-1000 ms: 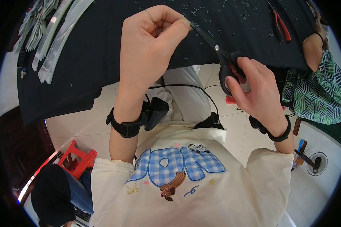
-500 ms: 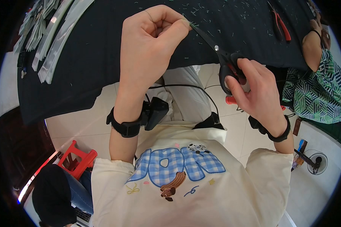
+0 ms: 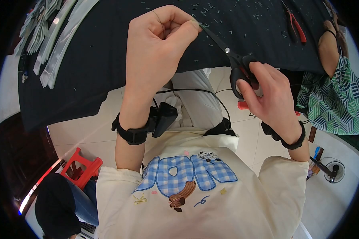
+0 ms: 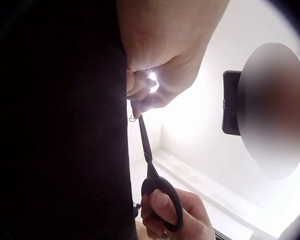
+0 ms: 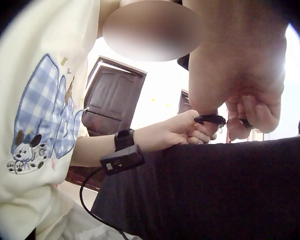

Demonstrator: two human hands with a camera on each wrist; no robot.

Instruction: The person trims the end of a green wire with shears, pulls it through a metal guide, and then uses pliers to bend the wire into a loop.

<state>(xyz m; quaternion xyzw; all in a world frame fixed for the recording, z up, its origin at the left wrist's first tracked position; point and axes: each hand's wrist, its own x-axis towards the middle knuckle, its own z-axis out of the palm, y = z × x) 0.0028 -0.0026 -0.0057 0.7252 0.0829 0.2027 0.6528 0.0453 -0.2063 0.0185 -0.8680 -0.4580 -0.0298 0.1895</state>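
Note:
Black-handled scissors [image 3: 236, 63] are gripped in the right hand [image 3: 272, 93], its thumb and fingers at the handle loops. Their blades point up and left, tips right at the fingertips of the left hand [image 3: 159, 46]. That hand is held over the table's near part, thumb and index finger pinched together with the other fingers curled in. In the left wrist view a thin strand [image 4: 132, 119] loops out beside the pinching fingertips, close to the scissor blades [image 4: 144, 137]; most of it is hidden by the fingers.
Small green clippings [image 3: 217, 22] are scattered over the black tablecloth [image 3: 107, 47]. Red-and-black pliers [image 3: 295, 26] lie at the right. Clear plastic sleeves [image 3: 62, 47] lie at the left. Another person in a patterned garment [image 3: 331, 99] sits at right; a red stool [image 3: 81, 167] stands lower left.
Both hands and the scissors stay almost in place. The person at the right edge has shifted an arm and the patterned garment slightly.

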